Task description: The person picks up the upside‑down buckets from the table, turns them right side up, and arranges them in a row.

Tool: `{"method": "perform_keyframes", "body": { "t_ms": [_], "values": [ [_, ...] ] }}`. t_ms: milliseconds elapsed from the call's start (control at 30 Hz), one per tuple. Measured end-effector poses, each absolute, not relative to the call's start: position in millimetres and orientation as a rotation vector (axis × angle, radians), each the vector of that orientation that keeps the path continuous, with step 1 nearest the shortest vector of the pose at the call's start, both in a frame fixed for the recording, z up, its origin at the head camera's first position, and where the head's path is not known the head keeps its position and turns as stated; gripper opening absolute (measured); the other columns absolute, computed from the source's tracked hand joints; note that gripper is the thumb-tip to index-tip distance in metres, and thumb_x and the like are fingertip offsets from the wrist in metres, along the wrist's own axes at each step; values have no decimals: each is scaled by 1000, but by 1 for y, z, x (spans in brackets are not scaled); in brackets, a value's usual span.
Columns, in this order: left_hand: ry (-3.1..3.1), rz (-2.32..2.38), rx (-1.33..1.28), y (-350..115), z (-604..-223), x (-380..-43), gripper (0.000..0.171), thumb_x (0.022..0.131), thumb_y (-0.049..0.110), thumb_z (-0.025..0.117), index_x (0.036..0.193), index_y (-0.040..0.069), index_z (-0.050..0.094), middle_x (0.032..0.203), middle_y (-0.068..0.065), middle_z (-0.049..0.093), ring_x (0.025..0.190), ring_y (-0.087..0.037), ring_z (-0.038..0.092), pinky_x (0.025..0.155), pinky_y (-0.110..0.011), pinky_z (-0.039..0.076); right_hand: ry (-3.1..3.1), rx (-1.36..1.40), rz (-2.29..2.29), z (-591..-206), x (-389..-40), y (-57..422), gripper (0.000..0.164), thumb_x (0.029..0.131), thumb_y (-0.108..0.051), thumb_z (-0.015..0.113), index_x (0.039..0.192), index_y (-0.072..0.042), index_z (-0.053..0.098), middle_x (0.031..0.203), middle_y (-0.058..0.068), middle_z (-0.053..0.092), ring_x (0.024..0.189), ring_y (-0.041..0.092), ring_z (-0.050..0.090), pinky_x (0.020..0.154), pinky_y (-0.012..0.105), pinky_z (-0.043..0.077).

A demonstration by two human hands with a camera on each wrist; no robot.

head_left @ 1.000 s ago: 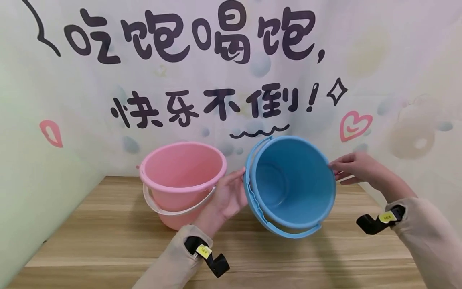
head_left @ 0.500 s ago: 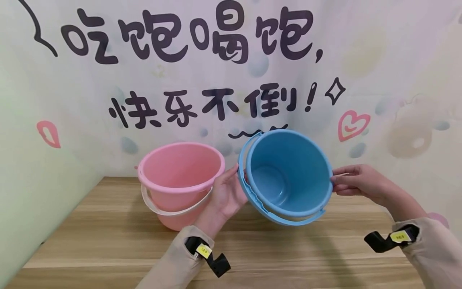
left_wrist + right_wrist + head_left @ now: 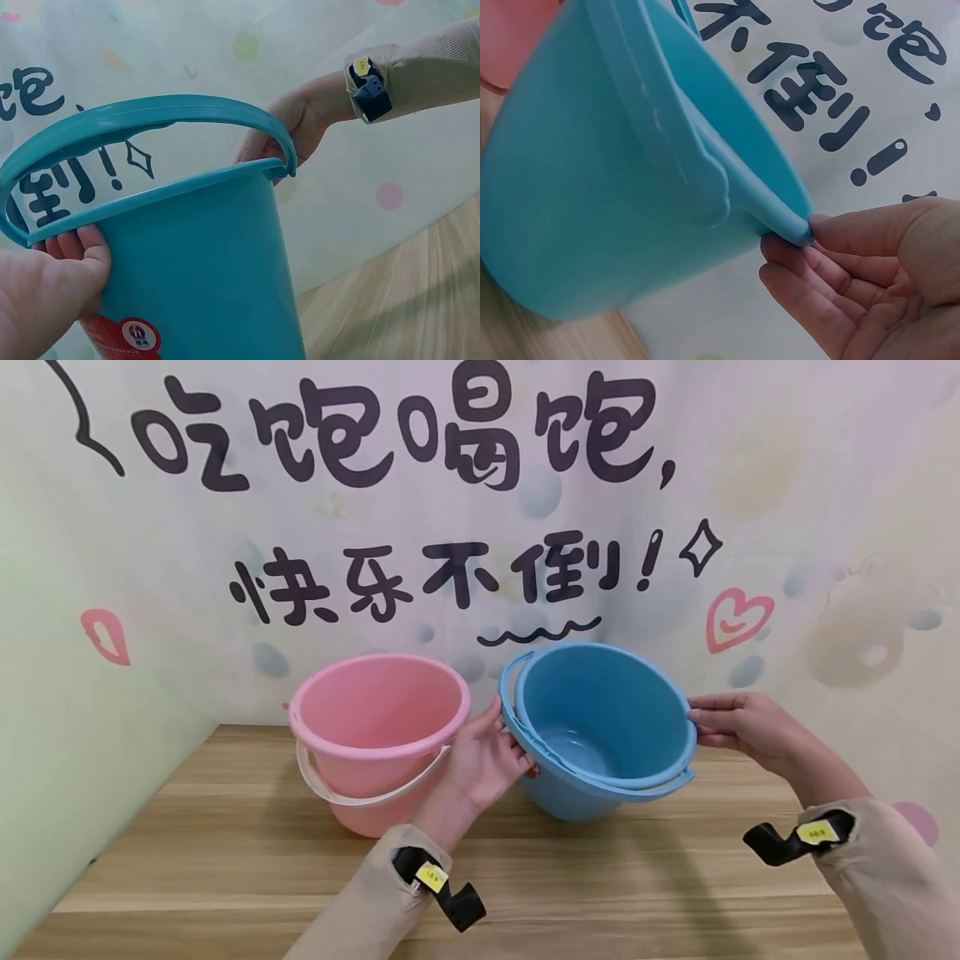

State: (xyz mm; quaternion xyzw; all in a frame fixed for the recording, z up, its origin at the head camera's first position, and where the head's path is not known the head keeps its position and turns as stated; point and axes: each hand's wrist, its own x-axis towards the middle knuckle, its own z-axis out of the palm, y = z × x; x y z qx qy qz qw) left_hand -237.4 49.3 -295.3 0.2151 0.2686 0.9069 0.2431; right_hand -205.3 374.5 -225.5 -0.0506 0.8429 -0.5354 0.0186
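A blue plastic bucket (image 3: 581, 797) tilts with its mouth toward me in the head view; whether its base touches the table cannot be told. Its blue handle (image 3: 180, 112) is folded along the near side of the rim. My left hand (image 3: 486, 762) grips the bucket's left side just below the rim, its fingertips showing at the edge in the left wrist view. On the opposite side, my right hand (image 3: 877, 277) pinches the rim between thumb and fingers. Left of the blue bucket stands a pink bucket (image 3: 360, 777), upright, its white handle (image 3: 382, 799) hanging at the front.
The wood-grain table (image 3: 247, 877) spans the space below both hands. Behind it hangs a pale wall cloth (image 3: 187, 568) with dark lettering. A pale green wall (image 3: 67, 760) borders the left side.
The blue bucket has turned more upright, its base swinging down and its outer side coming into view. My right hand is lower than a second ago. The pink bucket stays put.
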Motion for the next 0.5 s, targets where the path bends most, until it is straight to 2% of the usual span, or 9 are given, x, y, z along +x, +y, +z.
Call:
{"method": "perform_keyframes", "body": {
  "t_ms": [267, 500],
  "values": [
    [734, 2510, 400, 53, -293, -238, 56, 96, 36, 40, 143, 9, 26, 138, -14, 32, 115, -24, 37, 98, -36, 34, 2588, -140, -1670, -227, -212, 375, 58, 92, -17, 56, 131, 18, 30, 94, 1, 68, 82, 19, 67, 73, 30, 52],
    [719, 2525, 274, 57, -292, -238, 53, 95, 36, 44, 137, 6, 32, 108, -8, 44, 98, -18, 41, 85, -29, 39, 2567, -129, -1664, -233, -216, 378, 56, 93, -16, 54, 130, 18, 30, 94, 4, 68, 81, 20, 67, 73, 29, 52]
  ]
}}
